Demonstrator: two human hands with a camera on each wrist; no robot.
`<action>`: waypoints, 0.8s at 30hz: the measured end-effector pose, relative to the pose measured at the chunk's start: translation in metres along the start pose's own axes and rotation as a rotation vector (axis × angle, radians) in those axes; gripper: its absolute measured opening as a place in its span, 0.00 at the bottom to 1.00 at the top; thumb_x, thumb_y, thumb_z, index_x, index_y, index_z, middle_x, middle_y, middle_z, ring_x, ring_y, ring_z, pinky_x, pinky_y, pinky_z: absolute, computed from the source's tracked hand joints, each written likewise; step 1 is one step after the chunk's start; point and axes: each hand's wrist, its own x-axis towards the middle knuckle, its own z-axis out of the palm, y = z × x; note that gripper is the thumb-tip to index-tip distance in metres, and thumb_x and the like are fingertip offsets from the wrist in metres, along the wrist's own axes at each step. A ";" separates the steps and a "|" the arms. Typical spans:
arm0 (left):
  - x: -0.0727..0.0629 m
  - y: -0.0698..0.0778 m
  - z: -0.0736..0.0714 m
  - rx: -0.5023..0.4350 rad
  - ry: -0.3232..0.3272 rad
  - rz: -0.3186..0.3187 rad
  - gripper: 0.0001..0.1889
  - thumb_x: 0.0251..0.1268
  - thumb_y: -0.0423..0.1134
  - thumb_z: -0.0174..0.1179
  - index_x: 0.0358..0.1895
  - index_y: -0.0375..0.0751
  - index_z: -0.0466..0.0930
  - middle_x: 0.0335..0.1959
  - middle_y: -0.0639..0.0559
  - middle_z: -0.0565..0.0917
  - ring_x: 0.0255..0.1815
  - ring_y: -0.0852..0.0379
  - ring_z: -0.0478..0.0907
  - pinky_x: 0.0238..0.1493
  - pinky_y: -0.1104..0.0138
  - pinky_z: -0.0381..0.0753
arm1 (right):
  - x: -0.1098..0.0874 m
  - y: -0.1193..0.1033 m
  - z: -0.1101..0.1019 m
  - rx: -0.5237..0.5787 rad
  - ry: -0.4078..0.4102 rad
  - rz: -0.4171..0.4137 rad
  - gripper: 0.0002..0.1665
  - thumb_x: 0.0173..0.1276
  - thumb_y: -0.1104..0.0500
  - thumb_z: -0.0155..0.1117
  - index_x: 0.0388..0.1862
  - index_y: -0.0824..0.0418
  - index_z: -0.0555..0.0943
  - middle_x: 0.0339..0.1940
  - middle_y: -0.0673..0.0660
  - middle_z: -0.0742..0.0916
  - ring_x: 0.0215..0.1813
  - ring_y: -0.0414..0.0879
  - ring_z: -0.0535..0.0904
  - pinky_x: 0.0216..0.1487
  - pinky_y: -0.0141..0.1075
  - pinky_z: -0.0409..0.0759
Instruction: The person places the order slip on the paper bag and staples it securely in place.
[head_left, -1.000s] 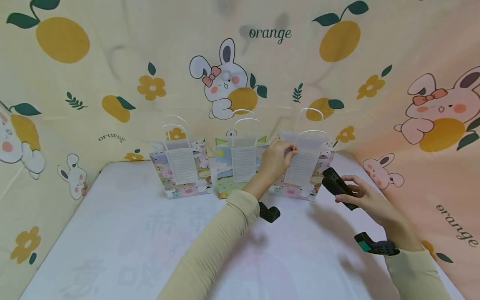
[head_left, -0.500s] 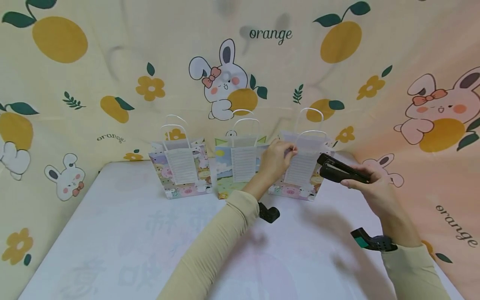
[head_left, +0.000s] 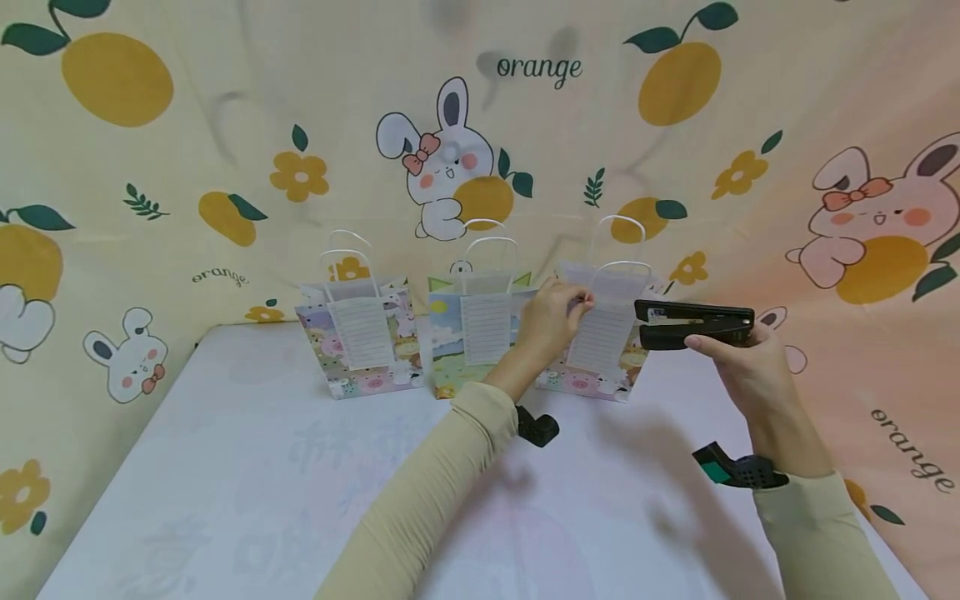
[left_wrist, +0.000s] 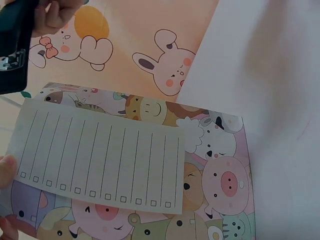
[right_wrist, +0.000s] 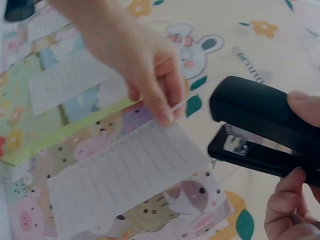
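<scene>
My left hand [head_left: 553,317] pinches the upper left edge of a lined paper slip [right_wrist: 130,175] against the right gift bag [head_left: 581,383], which has a cartoon animal print. In the left wrist view the slip [left_wrist: 100,155] shows ruled lines with small checkboxes. My right hand [head_left: 746,367] grips a black stapler [head_left: 697,325] just right of that bag's top. The stapler's jaws stand apart and point at the slip, without touching it. Thumb on top and fingers below hold it in the right wrist view.
Two more gift bags with white handles stand to the left, one animal-printed [head_left: 408,358] and one with a meadow scene [head_left: 446,333]; each bears a lined slip. They stand on a white table [head_left: 262,483] before a fabric backdrop [head_left: 300,83] of rabbits and oranges.
My right hand has lifted the stapler and turned it from slanting downward to level, its mouth now facing the right bag. My left hand stays in place on the slip.
</scene>
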 end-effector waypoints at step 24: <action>-0.001 0.000 0.001 0.004 0.029 0.029 0.08 0.66 0.44 0.59 0.41 0.49 0.85 0.43 0.58 0.89 0.46 0.60 0.79 0.44 0.73 0.80 | 0.033 -0.015 0.035 -0.754 -0.116 -0.155 0.24 0.50 0.78 0.70 0.46 0.61 0.81 0.43 0.35 0.80 0.40 0.26 0.78 0.43 0.14 0.73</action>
